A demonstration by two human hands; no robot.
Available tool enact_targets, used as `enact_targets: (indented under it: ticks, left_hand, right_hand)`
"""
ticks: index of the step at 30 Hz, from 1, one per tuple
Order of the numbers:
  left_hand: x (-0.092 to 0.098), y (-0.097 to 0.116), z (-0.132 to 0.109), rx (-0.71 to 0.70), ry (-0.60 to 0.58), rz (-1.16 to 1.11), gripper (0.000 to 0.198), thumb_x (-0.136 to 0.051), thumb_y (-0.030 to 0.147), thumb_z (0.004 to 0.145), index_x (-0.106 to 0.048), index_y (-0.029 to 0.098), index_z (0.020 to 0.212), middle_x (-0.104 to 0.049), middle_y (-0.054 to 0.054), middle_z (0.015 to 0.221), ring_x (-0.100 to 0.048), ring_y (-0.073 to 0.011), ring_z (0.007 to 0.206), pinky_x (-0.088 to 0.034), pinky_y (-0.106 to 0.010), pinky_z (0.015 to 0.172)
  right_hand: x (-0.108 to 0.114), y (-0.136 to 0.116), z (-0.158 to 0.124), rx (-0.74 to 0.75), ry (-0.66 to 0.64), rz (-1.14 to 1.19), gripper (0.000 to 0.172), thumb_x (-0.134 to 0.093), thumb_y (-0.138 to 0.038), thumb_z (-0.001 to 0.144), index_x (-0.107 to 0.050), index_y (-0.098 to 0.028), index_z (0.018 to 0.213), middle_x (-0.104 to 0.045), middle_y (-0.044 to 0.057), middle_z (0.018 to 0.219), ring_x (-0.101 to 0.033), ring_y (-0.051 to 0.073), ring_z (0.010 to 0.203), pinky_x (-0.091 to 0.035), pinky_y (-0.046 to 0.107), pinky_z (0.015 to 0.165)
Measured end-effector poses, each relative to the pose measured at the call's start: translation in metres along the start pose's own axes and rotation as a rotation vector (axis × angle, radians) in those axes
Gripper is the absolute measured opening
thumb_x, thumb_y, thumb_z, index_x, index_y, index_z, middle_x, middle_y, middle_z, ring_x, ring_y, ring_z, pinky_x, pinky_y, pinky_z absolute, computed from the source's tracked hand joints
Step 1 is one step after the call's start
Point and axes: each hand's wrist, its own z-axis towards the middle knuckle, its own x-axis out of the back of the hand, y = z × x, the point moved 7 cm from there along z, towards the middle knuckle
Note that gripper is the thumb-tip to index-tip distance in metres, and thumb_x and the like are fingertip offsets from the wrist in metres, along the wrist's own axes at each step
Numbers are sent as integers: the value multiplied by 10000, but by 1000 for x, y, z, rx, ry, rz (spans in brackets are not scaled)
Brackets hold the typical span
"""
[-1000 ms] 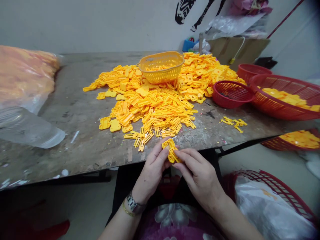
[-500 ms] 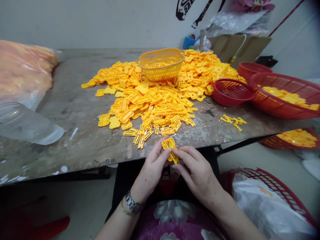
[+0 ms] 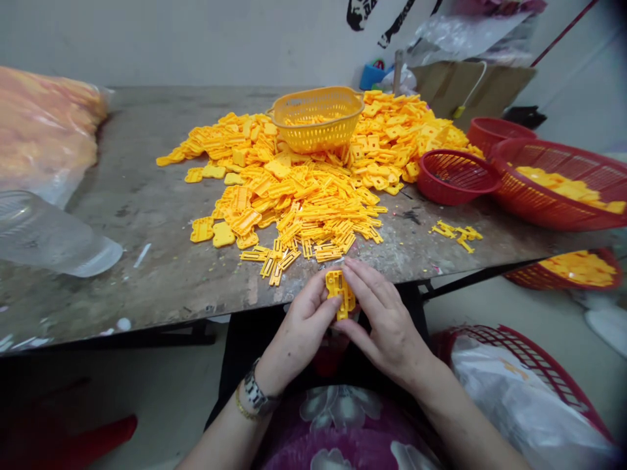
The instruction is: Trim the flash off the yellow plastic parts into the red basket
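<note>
Just past the table's front edge, my left hand (image 3: 307,314) grips a small yellow plastic part (image 3: 337,294), its thumb pressed on the moulded face. My right hand (image 3: 379,313) closes on the same part from the right, fingers along its top and right side, thumb at its lower end. A narrow slotted strip seems to lie along the part; the fingers partly hide it. Ahead of my hands, slotted yellow strips (image 3: 279,261) lie at the front of a large heap of yellow plastic parts (image 3: 298,202).
A yellow basket (image 3: 313,134) sits on the heap. To the right stand a small red basket (image 3: 458,186) and a large red basket (image 3: 553,202), near small yellow pieces (image 3: 458,234). At left are a clear plastic container (image 3: 59,235) and a filled bag (image 3: 49,130).
The part has turned more upright in my hands. My right fingers have moved up from its lower end to its top and right side. The view has shifted slightly.
</note>
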Motion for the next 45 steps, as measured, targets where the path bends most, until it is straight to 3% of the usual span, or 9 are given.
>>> enact_targets:
  ticks: [7,16,22,31,37,45]
  left_hand:
    - [-2,-4,1,15,27,-17,292,-534,221,884,-571,219,1174,-621,-14,1069,-553,-167,1033,-426,-255,893]
    - [-3,-7,1,51,90,-104,258,-583,212,842,-618,175,1095,-644,-13,884,-581,-170,920,-455,-260,817]
    - [-6,-12,-1,114,49,-234,291,-597,240,835,-611,192,1122,-654,-35,991,-609,-164,850,-497,-266,761]
    - [-9,-8,-9,111,-16,-260,313,-565,260,871,-562,201,1179,-632,-51,1080,-621,-163,901,-502,-255,783]
    - [-5,-10,-11,85,21,-262,314,-575,250,864,-570,198,1174,-661,-52,1049,-645,-155,842,-504,-237,741]
    - [-6,-12,-16,95,31,-334,345,-622,261,825,-579,180,1158,-685,-72,1030,-668,-183,824,-521,-257,702]
  right_hand:
    - [1,3,-1,-5,41,57,674,-595,-287,859,-276,-210,1449,-428,119,1436,-401,240,1317,-394,433,1042]
    - [-2,5,-4,-20,72,82,662,-617,-326,845,-325,-201,1426,-471,130,1401,-441,247,1288,-414,439,1026]
    - [-1,4,-2,-23,58,123,692,-625,-371,835,-318,-219,1436,-467,129,1405,-429,256,1303,-411,455,1043]
    - [-1,3,-2,-50,9,234,708,-646,-357,823,-321,-223,1437,-420,113,1445,-379,234,1345,-375,434,1090]
    - [-5,-1,-3,-51,49,265,705,-653,-346,815,-334,-218,1430,-423,127,1440,-390,247,1338,-381,453,1081]
    - [0,-10,-4,-50,9,249,745,-658,-367,808,-308,-196,1443,-391,133,1464,-363,235,1356,-367,428,1094]
